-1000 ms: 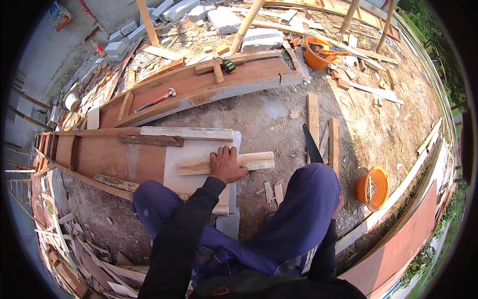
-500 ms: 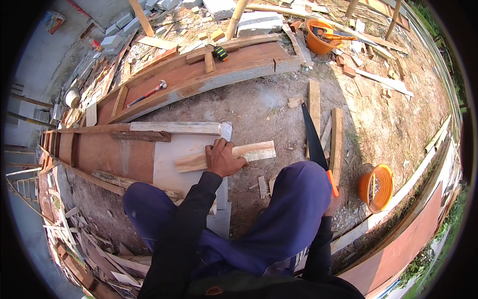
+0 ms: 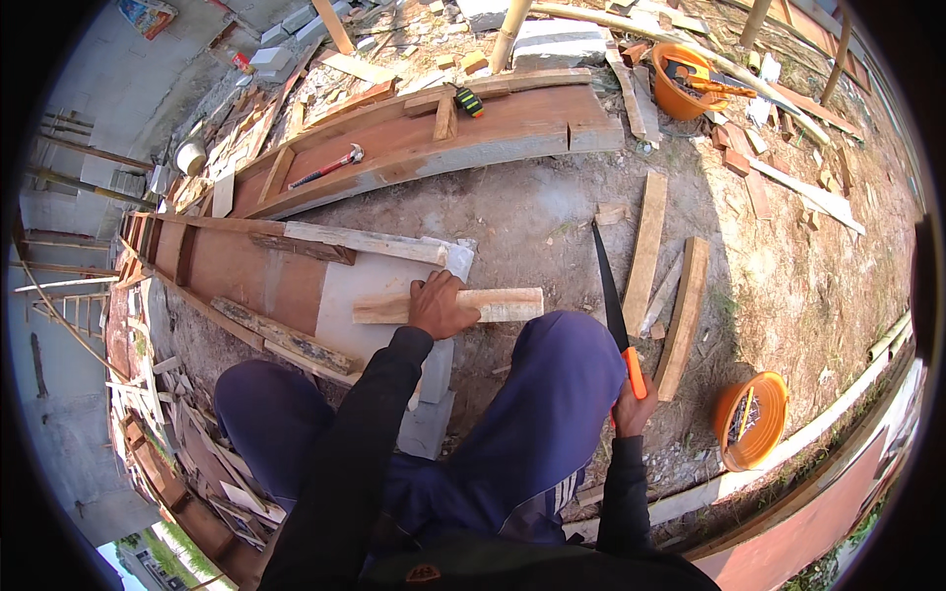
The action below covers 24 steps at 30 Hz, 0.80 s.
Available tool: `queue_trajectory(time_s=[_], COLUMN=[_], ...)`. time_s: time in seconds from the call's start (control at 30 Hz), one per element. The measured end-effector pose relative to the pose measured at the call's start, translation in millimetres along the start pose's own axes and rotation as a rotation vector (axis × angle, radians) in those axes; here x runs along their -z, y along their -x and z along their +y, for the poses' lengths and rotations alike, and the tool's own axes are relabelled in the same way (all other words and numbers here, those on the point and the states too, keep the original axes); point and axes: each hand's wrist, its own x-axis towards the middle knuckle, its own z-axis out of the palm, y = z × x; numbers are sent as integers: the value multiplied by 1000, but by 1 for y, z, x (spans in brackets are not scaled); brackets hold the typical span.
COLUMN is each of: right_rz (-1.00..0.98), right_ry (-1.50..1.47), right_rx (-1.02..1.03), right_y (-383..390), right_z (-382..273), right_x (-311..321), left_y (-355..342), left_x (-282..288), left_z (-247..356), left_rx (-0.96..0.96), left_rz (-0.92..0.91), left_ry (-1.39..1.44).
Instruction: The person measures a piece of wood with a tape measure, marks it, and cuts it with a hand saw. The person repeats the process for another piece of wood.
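Observation:
My left hand (image 3: 441, 303) is closed over the middle of a short wooden board (image 3: 509, 304), pressing it onto the pale end of a long reddish formwork panel (image 3: 340, 286). The board's right end sticks out past the panel's edge, near my right knee. In my right hand (image 3: 636, 408), beside that knee, is the orange handle of a handsaw (image 3: 609, 286). Its dark blade points away from me, with the tip near a small wood offcut (image 3: 612, 213). The saw is apart from the board.
Two loose timbers (image 3: 647, 241) lie right of the saw. A claw hammer (image 3: 327, 167) and a tape measure (image 3: 469, 101) rest on a second formwork panel (image 3: 394, 172). Orange buckets stand at near right (image 3: 774, 419) and far right (image 3: 678, 97). Scrap wood (image 3: 222, 463) is heaped at left.
The board under my left hand has turned to lie straighter across. My right hand and the saw have come leftward, showing more of the hand and handle. The whole view has shifted.

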Motion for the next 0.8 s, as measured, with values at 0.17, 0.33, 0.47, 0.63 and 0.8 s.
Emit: queue_trajectory(time_s=[0.17,0.33,0.47,0.63,0.8], right_rz=[-54,-45,-76,-54,-74], right_ry=[12,-2,43,90,81], right_rx=[-84,-39,-91,-79,-143], right_y=[-34,-43,-59,-67,-88], right_z=[11,-32,-47,-60,-92], right_x=[18,21,31,37,40], left_y=[-4,1,6,0,-5], left_x=[0,0,3,6,-11], left_z=[8,7,8,24,9], left_rx=[26,61,59,34,-5], left_rz=[-18,8,5,-70,-41], left_ry=[-28,-46,-29,-21,-13])
